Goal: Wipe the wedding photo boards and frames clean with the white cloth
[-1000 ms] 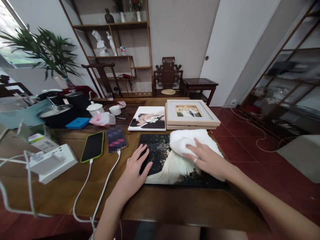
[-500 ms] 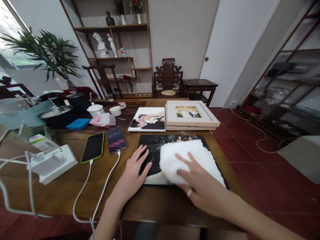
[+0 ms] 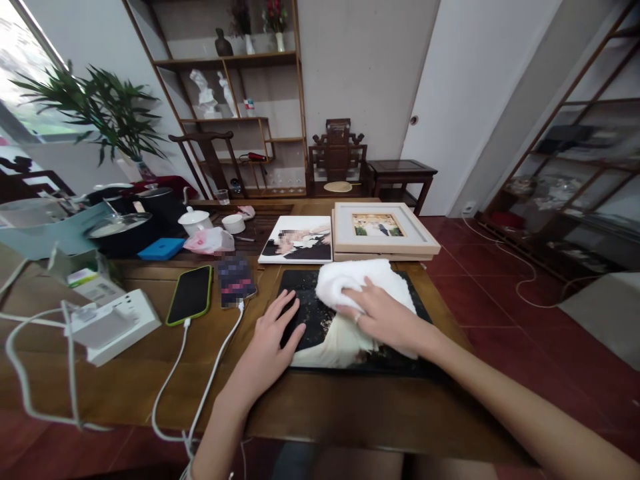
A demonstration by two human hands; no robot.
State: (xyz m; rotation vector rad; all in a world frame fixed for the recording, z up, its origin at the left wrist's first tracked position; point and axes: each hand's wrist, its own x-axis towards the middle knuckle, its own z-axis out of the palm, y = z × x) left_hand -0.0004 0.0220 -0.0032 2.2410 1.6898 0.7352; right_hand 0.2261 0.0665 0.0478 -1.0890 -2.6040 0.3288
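Note:
A dark photo panel, printed with a pale dress, lies flat on the wooden table in front of me. My left hand rests flat at its left edge, fingers spread. A fluffy white towel is bunched over the panel's upper part, hiding the picture there. My right hand presses into the towel with fingers bent around its folds. Just beyond the panel lie a white-edged photo print and a stack of light wooden picture frames.
Left on the table are a green-edged phone, a second phone, white cables and a power strip. Behind them stand a lidded pan, a blue box, a pink-white plastic bag and a teapot.
My right hand has moved the towel away from me and slightly left, bunching it and uncovering the panel's lower part. My left hand stays at the left edge.

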